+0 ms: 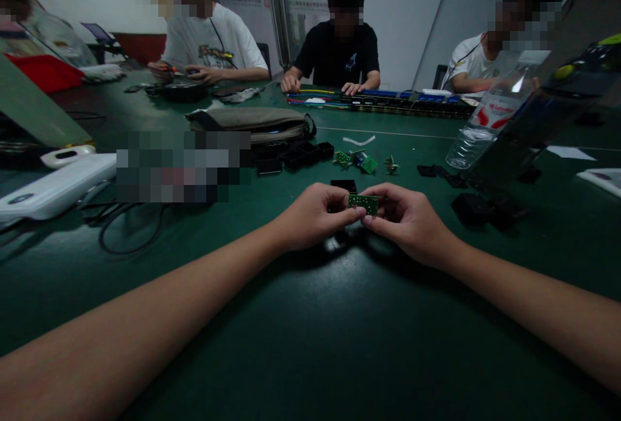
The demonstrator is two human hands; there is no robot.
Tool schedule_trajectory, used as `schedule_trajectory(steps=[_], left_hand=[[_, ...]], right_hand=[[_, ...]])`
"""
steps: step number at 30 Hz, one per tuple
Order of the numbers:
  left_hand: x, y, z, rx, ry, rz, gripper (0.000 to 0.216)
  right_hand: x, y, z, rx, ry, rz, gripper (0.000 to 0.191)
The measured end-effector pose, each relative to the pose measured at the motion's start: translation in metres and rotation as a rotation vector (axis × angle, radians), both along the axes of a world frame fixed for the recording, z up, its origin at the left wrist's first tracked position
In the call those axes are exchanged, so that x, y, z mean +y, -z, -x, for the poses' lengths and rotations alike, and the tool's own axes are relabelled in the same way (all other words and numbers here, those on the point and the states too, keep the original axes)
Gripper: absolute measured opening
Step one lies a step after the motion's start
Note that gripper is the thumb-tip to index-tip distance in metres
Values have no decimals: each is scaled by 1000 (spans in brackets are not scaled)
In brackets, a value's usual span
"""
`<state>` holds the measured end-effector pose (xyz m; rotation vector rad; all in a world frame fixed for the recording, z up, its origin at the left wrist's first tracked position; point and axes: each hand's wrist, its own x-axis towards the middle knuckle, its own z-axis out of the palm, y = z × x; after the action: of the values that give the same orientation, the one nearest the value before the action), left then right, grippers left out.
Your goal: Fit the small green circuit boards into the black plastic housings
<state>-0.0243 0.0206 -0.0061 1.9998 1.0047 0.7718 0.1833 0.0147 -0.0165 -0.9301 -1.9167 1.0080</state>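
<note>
At frame centre, the left hand (320, 215) and right hand (410, 219) pinch a flat rectangular green circuit board (363, 204), pale-dotted, above a smooth, faintly glossy dark-green table (369, 330).

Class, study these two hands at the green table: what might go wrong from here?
1. The small circuit board is pinched between the left hand and the right hand, so it might slip and drop.
2. Loose green boards lie just beyond the hands, so pieces might get mixed up.
3. The clear bottle stands off to the right; if knocked, it might tip over.
</note>
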Motion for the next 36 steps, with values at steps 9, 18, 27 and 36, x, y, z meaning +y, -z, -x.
schedule_trajectory(steps=[9,18,27,36], left_hand=[[1,0,0,-2,-1,9,35],[0,-1,-1,-6,-12,13,35],[0,0,-1,-17,-13,10,35],[0,0,-1,-35,-4,17,38]], right_hand=[[1,3,-1,10,-3,-3,32],[0,3,-1,4,-18,6,33],[1,3,0,14,-27,4,31],[1,3,0,-9,-26,18,32]])
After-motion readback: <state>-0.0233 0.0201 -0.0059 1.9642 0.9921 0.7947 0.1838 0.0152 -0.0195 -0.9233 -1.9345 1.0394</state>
